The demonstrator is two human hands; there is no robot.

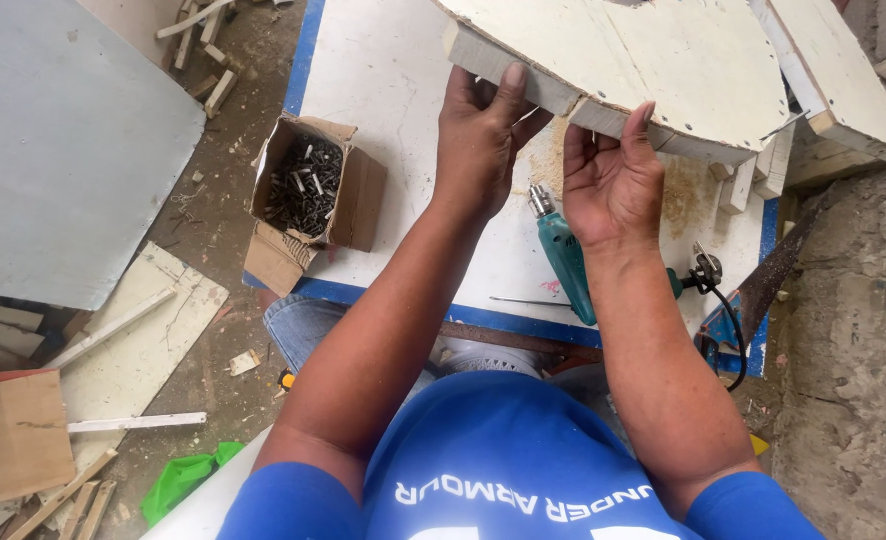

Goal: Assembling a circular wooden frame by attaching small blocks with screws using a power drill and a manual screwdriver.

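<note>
Over white table (403, 90), fingers (511, 82) gripping panel (663, 60)

The curved panel (653, 60) looks like wood under worn, matt off-white paint, its cut edge bare and pale. The worktop (393, 90) is a smooth white board with a blue rim and sawdust on it; the drill (566, 255) has a glossy teal plastic body and metal chuck. Dark metal screws (305, 185) fill a torn brown cardboard box (358, 200).

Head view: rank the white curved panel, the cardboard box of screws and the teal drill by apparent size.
1. White curved panel, held by both hands, partly out of frame.
2. Cardboard box of screws.
3. Teal drill, partly hidden by the right forearm, so unsure.
</note>
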